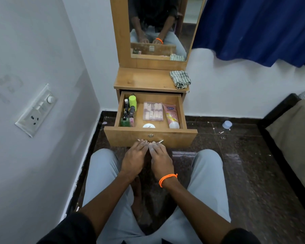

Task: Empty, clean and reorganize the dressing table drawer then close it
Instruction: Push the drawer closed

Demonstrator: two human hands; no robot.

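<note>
Drawer (150,136) of light brown wood laminate, pulled out from the matching dressing table (144,80), centre of frame; I see it standing open, with a round metal lock on its front panel.

Contents, left to right:
- Lime-green plastic bottle (132,102), upright at the back left.
- Dark green bottle (125,121) at the front left, with a cluster of small dark bottles (128,110) between the two.
- Clear flat plastic case with pinkish pieces inside (153,111), lying flat in the middle.
- Pink squeeze tube with white cap (171,115), lying flat just right of the case, cap toward the drawer front.
- White round lid or jar (149,126), at the front centre, partly hidden by the front panel.

Left hand (134,157), lower centre: fingers extended, tips touching the slim metal handle (150,141) on the drawer front. I cannot tell whether they curl behind it.

Right hand (161,160), just beside the left, orange cord bracelet (168,179) on the wrist: fingers likewise reaching to the handle, nothing else held; I cannot confirm a grip.

Surroundings:
- Grey-and-white striped cloth (180,79), crumpled on the right end of the table top.
- Wood-framed mirror (159,27), upper centre, above the table.
- Blue curtain (257,27), upper right.
- White switchboard (36,110) on the left wall.
- Small pale blue cap-like object (227,124) on the dark stone floor, right of the drawer.
</note>
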